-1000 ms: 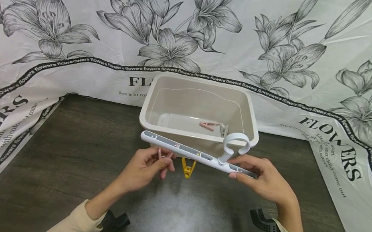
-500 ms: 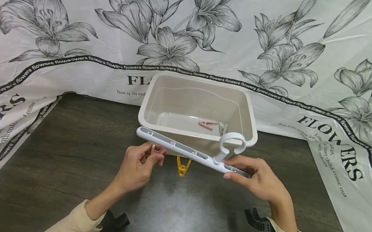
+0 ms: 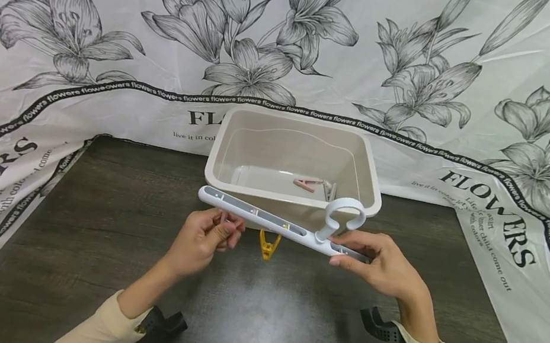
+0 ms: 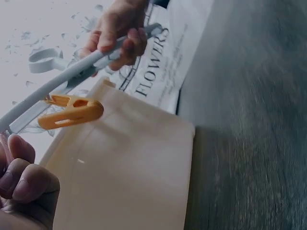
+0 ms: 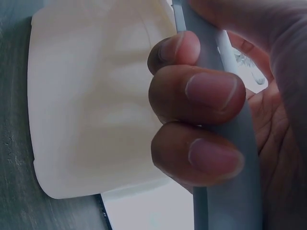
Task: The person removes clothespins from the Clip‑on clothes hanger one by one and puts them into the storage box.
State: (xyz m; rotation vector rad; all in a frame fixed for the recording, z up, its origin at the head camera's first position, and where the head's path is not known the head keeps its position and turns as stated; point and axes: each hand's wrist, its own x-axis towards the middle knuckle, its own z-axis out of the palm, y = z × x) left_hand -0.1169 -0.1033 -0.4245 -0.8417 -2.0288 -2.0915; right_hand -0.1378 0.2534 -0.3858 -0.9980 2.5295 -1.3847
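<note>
A pale blue-grey hanger bar with a C-shaped hook slants across the head view, its left end higher. My right hand grips the bar's right end; in the right wrist view, curled fingers wrap the bar. Below the left end, my left hand pinches a pink clothespin, its upper tip right at the bar's underside. Fingers cover most of it. A yellow clothespin hangs from the bar between my hands, seen side-on in the left wrist view.
Behind the bar stands a beige plastic bin. Inside it lie a pink clothespin and a pale grey clothespin. The dark wood-grain table meets a white flower-printed cloth at the back and sides.
Bar, yellow clothespin and both hands have shifted slightly left. My left hand has brought the pink clothespin further left, under the bar's left end.
</note>
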